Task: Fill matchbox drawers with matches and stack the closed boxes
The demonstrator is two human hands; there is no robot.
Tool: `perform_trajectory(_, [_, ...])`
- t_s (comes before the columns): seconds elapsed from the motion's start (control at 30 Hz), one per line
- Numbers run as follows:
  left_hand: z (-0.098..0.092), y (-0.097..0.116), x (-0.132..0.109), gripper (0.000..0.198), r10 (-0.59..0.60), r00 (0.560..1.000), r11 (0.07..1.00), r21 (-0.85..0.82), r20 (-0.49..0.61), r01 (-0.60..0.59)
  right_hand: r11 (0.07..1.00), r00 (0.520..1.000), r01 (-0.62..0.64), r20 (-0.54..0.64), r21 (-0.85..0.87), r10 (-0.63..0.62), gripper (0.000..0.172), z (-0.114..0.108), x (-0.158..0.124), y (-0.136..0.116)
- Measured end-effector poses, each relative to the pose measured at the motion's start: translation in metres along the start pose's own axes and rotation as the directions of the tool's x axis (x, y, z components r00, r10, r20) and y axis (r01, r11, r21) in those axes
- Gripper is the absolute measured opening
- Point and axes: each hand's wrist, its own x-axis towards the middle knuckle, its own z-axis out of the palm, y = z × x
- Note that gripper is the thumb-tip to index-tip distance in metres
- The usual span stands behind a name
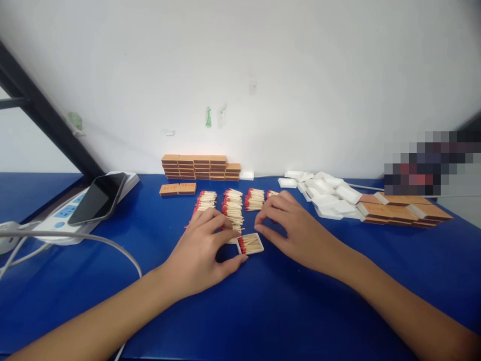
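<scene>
A white matchbox tray (262, 248) with red-headed matches (251, 243) in it lies on the blue table. My left hand (205, 250) holds its left end between thumb and fingers. Just right of the tray, my right hand (285, 223) hovers with curved fingers. Its thumb and index tips are slightly apart, and nothing shows between them. Behind my hands, loose matches lie in several rows, including a middle row (233, 205) and a shorter row (255, 199). My hands partly cover the outer rows.
Closed orange matchboxes (193, 168) are stacked against the wall, with two more (178, 189) in front. White empty trays (325, 193) are heaped at right beside orange sleeves (406, 210). At left, a phone (98, 198) rests on a power strip (62, 215); a cable (124, 250) crosses nearby.
</scene>
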Motion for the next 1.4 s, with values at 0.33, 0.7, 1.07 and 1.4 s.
perform_trajectory(0.33, [-0.002,0.002,-0.002,0.026,0.025,1.0,0.999,-0.042,0.007,-0.024,0.982,1.0,-0.013,-0.017,-0.19,0.01,0.018,0.015,0.002,0.035])
perform_trajectory(0.7, [-0.001,0.002,-0.002,0.026,0.026,1.0,0.999,-0.042,0.015,-0.026,0.983,1.0,-0.015,0.007,-0.184,0.016,0.011,0.016,0.004,0.034])
perform_trajectory(1.07, [0.0,0.0,-0.002,0.026,0.03,1.0,0.999,-0.034,0.001,-0.03,0.979,1.0,-0.01,-0.014,-0.202,0.007,0.01,0.019,0.004,0.036])
perform_trajectory(1.4, [0.0,0.0,-0.001,0.026,0.032,0.999,0.999,-0.027,-0.004,-0.032,0.989,1.0,0.001,-0.01,-0.146,-0.002,0.012,0.016,0.003,0.033])
